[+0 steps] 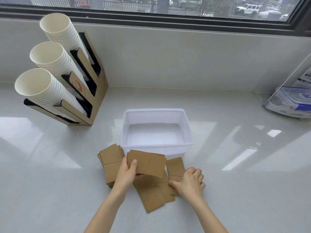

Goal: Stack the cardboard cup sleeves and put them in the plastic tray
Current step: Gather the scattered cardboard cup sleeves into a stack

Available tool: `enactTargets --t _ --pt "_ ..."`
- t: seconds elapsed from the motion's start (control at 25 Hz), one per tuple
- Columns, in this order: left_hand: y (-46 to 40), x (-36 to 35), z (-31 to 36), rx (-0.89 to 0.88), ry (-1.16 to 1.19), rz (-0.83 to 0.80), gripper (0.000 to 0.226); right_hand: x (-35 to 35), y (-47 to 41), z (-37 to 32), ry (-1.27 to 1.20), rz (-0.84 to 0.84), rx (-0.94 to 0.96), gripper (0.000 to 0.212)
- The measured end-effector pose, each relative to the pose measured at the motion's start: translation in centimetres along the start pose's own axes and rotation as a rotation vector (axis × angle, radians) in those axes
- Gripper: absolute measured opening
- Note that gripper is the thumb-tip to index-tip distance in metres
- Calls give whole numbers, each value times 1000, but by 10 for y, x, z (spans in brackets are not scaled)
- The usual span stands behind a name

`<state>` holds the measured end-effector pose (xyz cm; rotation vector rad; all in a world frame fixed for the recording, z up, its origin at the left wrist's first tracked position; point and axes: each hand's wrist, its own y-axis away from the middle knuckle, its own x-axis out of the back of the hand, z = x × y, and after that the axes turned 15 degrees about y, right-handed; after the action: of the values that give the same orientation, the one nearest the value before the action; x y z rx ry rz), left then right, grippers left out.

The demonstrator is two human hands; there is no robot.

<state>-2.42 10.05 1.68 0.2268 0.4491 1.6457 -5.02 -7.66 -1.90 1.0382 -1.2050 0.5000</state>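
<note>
My left hand pinches a sleeve stack at six o'clock of the tray; right hand seems flat on loose sleeves — stack could fan, spill — thumb grips one edge only

A cardboard rack at the left holds three stacks of white paper cups. A lidded plastic box sits at the right.

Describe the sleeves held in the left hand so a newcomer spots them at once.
Find the clear plastic tray mid-counter. Just before its near wall, the left hand grips a small stack of brown cardboard sleeves. Unlike the other sleeves, which lie flat on the counter, this stack is lifted.
</note>
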Motion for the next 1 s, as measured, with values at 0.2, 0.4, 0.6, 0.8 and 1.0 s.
enactTargets --t 0.2,0.4,0.6,0.8,1.0 --pt "0 2 -3 35 20 3 17 7 -1 12 -450 -67 76 35" --pt "-1 0 -5 36 32 9 17 18 -2 29 -805 -21 76 22" --pt "-3 -2 -7 30 32 -23 17 26 1 30 -950 -43 184 18" --pt "-1 -5 -7 37 76 -90 20 43 8 14 -850 -55 477 27" --pt "2 -5 -5 36 126 -110 21 49 7 -2 -674 6 563 26"
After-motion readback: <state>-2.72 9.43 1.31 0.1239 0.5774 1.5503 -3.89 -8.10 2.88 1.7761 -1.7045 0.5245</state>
